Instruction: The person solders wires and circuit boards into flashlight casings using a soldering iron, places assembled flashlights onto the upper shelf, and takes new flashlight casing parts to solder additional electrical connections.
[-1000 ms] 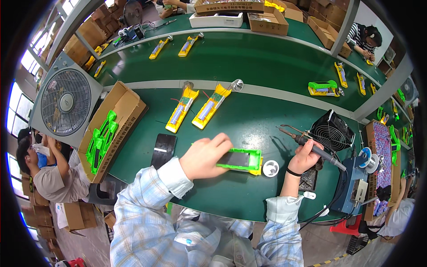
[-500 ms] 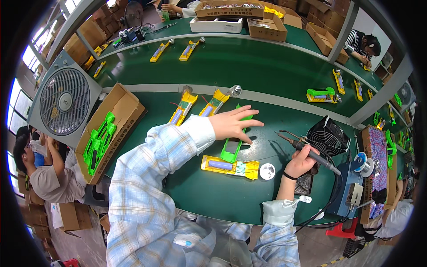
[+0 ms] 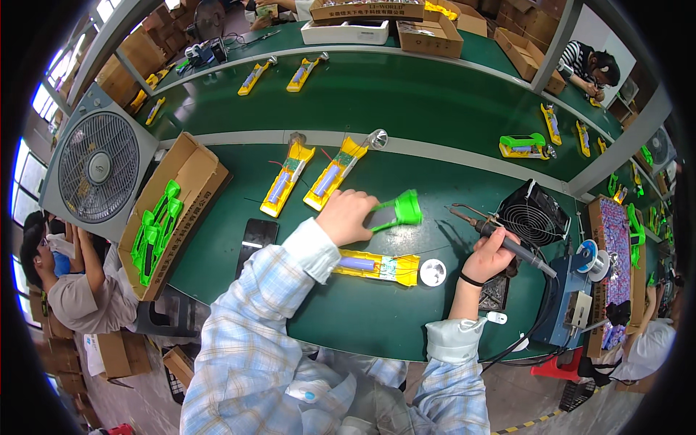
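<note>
My left hand (image 3: 348, 219) is closed on the end of a green plastic torch cover (image 3: 408, 208) with a dark panel. Below it, an open yellow torch housing (image 3: 408, 270) lies crosswise, with a purple battery, a circuit board and thin wires. Its round silver reflector (image 3: 433, 272) sits at the right end. In my right hand (image 3: 489, 259) is a soldering iron (image 3: 520, 252), its tip pointing up and left. Two more yellow housings (image 3: 287, 178) with batteries, red wires and reflectors lie beyond my left hand.
A dark phone (image 3: 258, 238) lies left of my forearm. Farther left are a cardboard box (image 3: 210, 168) of green covers and a large fan (image 3: 98, 159). To the right stand a small black fan (image 3: 535, 217), a solder spool (image 3: 593, 262) and a blue soldering station (image 3: 554, 313). Several housings sit on the far green strip.
My left hand has drawn back to the left and closed on the green cover, which is now turned crosswise. The phone has come into sight. My right hand has hardly moved.
</note>
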A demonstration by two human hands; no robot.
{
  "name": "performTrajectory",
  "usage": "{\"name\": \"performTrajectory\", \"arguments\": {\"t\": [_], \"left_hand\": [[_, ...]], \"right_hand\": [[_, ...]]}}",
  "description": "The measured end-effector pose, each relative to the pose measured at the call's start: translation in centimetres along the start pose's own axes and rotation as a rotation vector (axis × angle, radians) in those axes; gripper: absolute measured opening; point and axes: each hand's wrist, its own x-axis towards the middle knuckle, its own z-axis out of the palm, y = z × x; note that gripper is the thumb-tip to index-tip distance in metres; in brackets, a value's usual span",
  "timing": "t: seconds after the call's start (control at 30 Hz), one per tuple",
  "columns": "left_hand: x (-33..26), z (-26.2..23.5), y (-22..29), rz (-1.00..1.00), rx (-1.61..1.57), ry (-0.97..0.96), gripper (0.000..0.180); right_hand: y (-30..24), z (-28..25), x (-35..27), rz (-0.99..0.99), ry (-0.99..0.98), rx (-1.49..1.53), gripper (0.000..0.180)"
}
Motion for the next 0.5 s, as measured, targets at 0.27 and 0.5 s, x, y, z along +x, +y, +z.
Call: {"name": "performTrajectory", "arguments": {"t": [0.27, 0.5], "left_hand": [[-1.3, -1.3, -0.1, 0.217, -0.118, -0.191, 0.047], [-1.2, -0.5, 2.9, 0.233, -0.362, 0.092, 0.019]], "right_hand": [[0.3, -0.4, 0.3, -0.033, -0.006, -0.012, 0.015], [0.6, -0.6, 0.3, -0.021, -0.014, -0.004, 0.014]]}}
